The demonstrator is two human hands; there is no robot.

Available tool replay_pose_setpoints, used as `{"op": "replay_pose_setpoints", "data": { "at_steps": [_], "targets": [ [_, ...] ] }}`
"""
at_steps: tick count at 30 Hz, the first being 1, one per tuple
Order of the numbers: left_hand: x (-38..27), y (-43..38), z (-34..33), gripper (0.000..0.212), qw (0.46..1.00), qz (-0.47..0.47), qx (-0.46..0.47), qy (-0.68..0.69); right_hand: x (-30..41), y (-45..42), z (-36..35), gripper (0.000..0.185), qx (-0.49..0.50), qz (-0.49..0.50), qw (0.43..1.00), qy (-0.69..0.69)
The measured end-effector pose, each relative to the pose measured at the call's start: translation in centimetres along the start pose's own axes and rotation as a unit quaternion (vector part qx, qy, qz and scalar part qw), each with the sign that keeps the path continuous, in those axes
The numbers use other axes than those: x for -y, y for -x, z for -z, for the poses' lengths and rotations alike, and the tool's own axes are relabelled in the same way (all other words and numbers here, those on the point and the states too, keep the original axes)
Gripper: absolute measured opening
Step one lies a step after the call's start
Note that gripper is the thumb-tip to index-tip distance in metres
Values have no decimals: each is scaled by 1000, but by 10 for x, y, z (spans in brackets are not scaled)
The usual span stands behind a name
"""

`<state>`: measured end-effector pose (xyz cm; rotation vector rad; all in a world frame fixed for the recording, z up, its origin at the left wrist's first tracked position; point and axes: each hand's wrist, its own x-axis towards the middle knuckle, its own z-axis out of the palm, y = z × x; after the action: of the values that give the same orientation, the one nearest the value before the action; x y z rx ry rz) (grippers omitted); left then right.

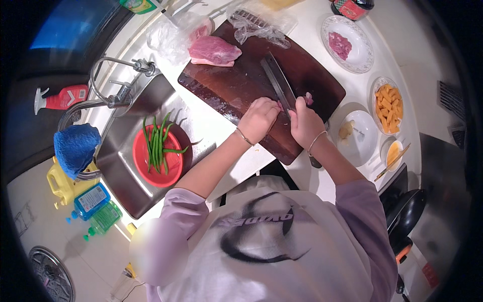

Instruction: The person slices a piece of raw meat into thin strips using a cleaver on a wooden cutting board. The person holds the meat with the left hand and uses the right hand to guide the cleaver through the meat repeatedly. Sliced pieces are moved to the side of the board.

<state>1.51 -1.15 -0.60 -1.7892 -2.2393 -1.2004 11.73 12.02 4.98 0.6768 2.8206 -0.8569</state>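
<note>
On a dark wooden cutting board (211, 83), my right hand (306, 122) grips a kitchen knife (278, 79), its broad blade pointing away from me across the board. My left hand (260, 116) is just left of the blade, fingers curled on a small piece of raw meat (280, 105) beside the edge. Another small bit of meat (309, 99) lies right of the knife. A large raw meat chunk (214, 51) rests at the board's far left, partly over its edge. The fingertips of my left hand are mostly hidden.
Left, a red bowl (177, 166) of green chili peppers (156, 145) stands in the steel sink (117, 181). Clear plastic bags (166, 39) lie behind. Right are a plate (364, 56) with meat, a dish of orange strips (388, 107), a white bowl (364, 151) and a small bowl (394, 153).
</note>
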Motion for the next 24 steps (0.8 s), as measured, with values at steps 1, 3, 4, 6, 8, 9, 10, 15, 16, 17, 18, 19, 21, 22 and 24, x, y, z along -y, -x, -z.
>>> {"op": "replay_pose_setpoints", "data": {
  "at_steps": [1, 3, 4, 6, 8, 9, 10, 15, 16, 17, 18, 19, 21, 22, 24],
  "targets": [
    [-1, 1, -1, 22, 1000, -3, 4, -3, 4, -1, 1, 14, 4, -2, 1000, 9],
    [-4, 0, -2, 23, 1000, -12, 13, -9, 8, -5, -4, 14, -11, 11, 1000, 26],
    [-5, -2, -1, 24, 1000, -12, 20, -15, 9, -9, -10, 14, -32, 25, 999, 34],
    [-4, -5, -1, 24, 1000, 5, 21, -16, 15, -22, -14, 16, -55, 34, 998, 23],
    [-4, -6, 0, 22, 999, 6, 30, -32, 12, -36, -10, 16, -51, 9, 999, -6],
    [-3, -7, 0, 21, 999, 12, 29, -34, 10, -39, -5, 16, -51, 0, 998, -20],
    [-2, -7, 0, 21, 999, 17, 28, -36, 2, -34, -9, 18, -98, 44, 994, -4],
    [-1, -4, 2, 17, 998, 6, 8, -59, -19, 16, 4, 23, -16, -46, 998, -37],
    [0, -2, 2, 17, 998, 11, 15, -53, -23, 19, 5, 23, -8, -48, 998, -32],
    [1, 3, 3, 18, 999, 17, 21, -47, -25, 22, 6, 22, 1, -50, 998, -26],
    [1, 2, 5, 19, 999, 20, 29, -38, -19, 23, 8, 22, -9, -46, 999, -3],
    [0, 0, 6, 19, 999, 26, 17, -17, -15, 23, 7, 21, -21, -38, 999, -17],
    [-5, 2, 10, 18, 999, 43, -3, 25, -7, 21, 2, 20, -40, -19, 998, -47],
    [-9, 1, 14, 18, 996, 69, -10, 58, 0, 20, 3, 19, -49, -5, 997, -52],
    [-8, 3, 16, 19, 995, 79, -12, 60, 6, 15, 3, 19, -43, 22, 998, -47]
  ]
}}
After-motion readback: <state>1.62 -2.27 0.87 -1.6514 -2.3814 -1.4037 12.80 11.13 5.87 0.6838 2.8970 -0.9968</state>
